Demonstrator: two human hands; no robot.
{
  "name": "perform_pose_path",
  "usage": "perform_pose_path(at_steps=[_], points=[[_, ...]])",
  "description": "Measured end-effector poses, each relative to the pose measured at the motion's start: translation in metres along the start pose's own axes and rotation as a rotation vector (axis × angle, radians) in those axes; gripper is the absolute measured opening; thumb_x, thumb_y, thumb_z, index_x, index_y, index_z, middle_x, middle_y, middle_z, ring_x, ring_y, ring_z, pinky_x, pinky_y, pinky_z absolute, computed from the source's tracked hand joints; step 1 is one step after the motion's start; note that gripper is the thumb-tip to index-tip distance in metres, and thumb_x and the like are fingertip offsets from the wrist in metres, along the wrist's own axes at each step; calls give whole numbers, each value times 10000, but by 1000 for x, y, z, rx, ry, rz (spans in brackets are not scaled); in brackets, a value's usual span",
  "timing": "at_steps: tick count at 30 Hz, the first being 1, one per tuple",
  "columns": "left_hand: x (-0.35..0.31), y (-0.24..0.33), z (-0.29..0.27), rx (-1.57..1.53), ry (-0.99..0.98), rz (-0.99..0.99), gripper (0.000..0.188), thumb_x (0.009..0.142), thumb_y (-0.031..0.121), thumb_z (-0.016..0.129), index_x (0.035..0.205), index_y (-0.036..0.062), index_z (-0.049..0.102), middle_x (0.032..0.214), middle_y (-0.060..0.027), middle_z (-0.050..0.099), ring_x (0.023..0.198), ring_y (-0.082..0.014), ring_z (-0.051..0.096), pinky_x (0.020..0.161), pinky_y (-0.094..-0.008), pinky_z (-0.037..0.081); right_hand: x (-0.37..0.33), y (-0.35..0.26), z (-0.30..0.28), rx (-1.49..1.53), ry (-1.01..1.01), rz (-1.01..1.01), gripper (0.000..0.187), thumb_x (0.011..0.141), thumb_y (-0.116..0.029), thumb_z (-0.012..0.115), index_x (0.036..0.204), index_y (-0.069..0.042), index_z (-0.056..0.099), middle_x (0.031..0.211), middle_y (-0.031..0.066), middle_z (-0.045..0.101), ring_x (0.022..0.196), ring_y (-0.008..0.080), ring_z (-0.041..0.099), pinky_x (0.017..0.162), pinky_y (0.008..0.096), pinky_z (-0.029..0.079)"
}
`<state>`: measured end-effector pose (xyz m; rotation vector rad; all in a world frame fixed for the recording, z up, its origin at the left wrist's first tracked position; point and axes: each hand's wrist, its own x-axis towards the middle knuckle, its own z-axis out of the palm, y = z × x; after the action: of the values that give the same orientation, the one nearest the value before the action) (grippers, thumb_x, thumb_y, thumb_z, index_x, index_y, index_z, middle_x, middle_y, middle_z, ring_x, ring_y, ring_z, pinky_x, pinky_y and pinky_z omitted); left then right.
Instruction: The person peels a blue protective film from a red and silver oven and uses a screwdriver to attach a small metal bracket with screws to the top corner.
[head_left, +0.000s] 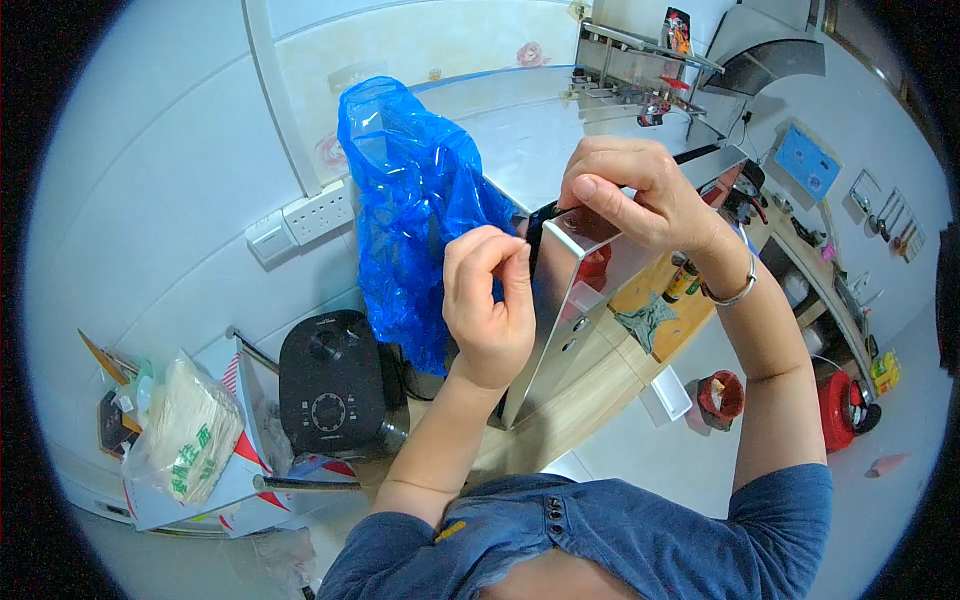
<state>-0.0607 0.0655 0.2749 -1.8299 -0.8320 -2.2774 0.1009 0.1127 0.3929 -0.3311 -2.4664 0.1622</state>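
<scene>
My left hand is raised in front of a crumpled blue plastic bag, thumb pressed against the curled fingers. Whatever is in that pinch, if anything, is too small to make out. My right hand is bent over the top corner of a shiny, mirror-faced upright box with a pale edge. Its fingers are curled with the thumb against them, and their tips are partly hidden. A dark strip shows between both hands at the box's top. The blue bag hangs or stands behind the box, against the wall side.
A black appliance with a dial stands at left, below a white power strip. A white plastic bag lies at far left. To the right are a grey-green cloth, a red-lined bin and a red round container.
</scene>
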Motion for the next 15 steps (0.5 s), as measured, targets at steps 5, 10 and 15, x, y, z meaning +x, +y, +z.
perform_pose_path(at_steps=[5,10,15], points=[[9,1,1,129,24,143,149,774,-76,677,907,-17,644,911,-123,613,796,-231,594,701,-305,488,-1,0,1,-15,12,1,283,940,-174,497,765,19,607,750,104,602,701,223,585,643,307,467],[13,-1,1,233,38,215,235,722,-90,705,941,-11,666,889,-122,606,773,-242,595,670,-314,491,0,0,1,-43,7,-16,274,937,-168,500,769,17,612,753,103,601,700,225,584,641,310,467],[16,-4,0,272,18,308,259,693,-94,713,932,-5,667,879,-119,603,744,-255,592,632,-334,486,0,-1,2,-43,11,-33,255,928,-151,506,773,19,617,749,102,596,697,217,583,635,305,464]])
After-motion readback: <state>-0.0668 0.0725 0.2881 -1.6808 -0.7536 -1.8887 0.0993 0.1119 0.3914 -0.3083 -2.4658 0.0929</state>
